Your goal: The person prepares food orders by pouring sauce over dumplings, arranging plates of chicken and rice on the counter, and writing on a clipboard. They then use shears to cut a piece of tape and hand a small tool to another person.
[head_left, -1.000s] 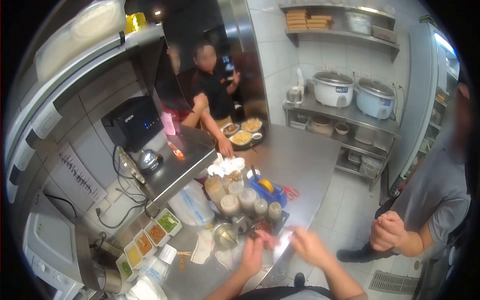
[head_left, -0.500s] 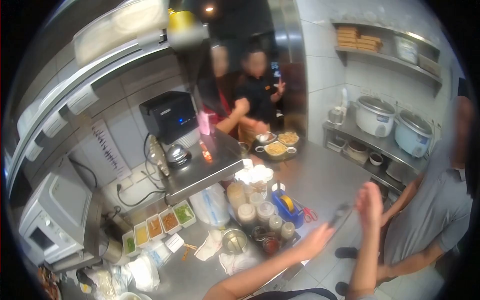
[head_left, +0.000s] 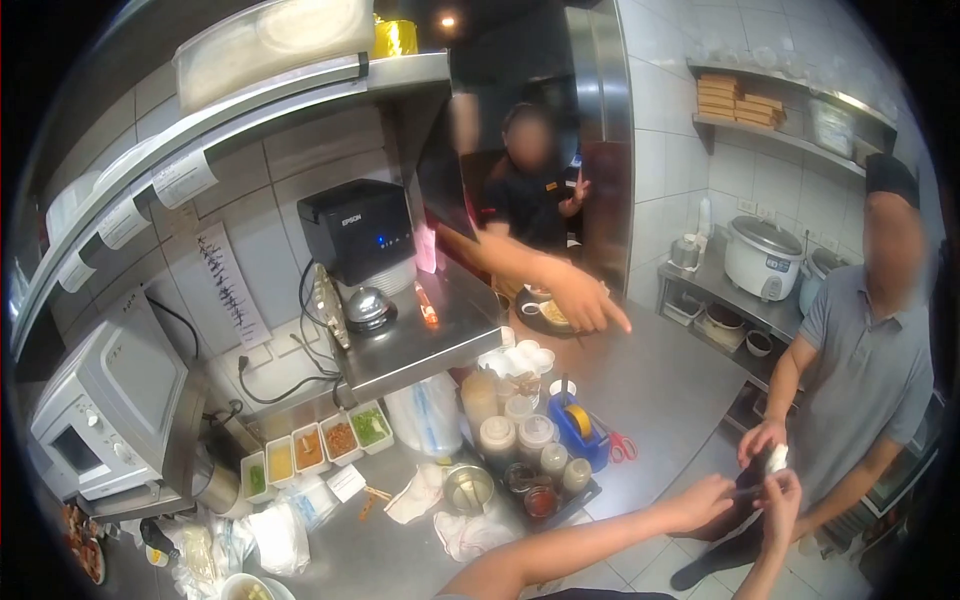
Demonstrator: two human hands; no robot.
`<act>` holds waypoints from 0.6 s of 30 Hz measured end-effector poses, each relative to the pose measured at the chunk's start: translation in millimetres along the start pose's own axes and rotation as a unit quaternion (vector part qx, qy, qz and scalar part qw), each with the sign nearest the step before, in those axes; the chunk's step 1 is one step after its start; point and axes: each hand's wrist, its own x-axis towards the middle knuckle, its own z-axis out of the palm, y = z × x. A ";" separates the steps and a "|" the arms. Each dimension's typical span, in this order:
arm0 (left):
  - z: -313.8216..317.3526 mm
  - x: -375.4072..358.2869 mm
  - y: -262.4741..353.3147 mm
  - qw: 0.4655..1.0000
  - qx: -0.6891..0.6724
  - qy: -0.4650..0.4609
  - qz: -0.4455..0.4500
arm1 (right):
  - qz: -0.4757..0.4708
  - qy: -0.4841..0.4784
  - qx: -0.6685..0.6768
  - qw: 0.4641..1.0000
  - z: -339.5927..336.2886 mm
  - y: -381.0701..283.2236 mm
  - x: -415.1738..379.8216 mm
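Both hands, the left hand (head_left: 700,500) and right hand (head_left: 782,492), pinch a thin dark thing (head_left: 748,491) between them; it looks light and easy to drop, best held by its ends.

Single head-worn view — looks forward and down, hands (head_left: 740,495) low right, bench (head_left: 660,390) beyond them — wide fisheye.

In the middle of the frame the counter (head_left: 650,390) is bare. Bottles (head_left: 520,420) and a tape holder (head_left: 575,418) crowd its left side; a co-worker's arm (head_left: 530,270) crosses above.
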 end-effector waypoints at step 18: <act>-344.4 -101.0 104.8 0.734 0.522 0.413 -0.136 | -0.215 0.347 -0.407 0.817 -85.0 38.0 50.6</act>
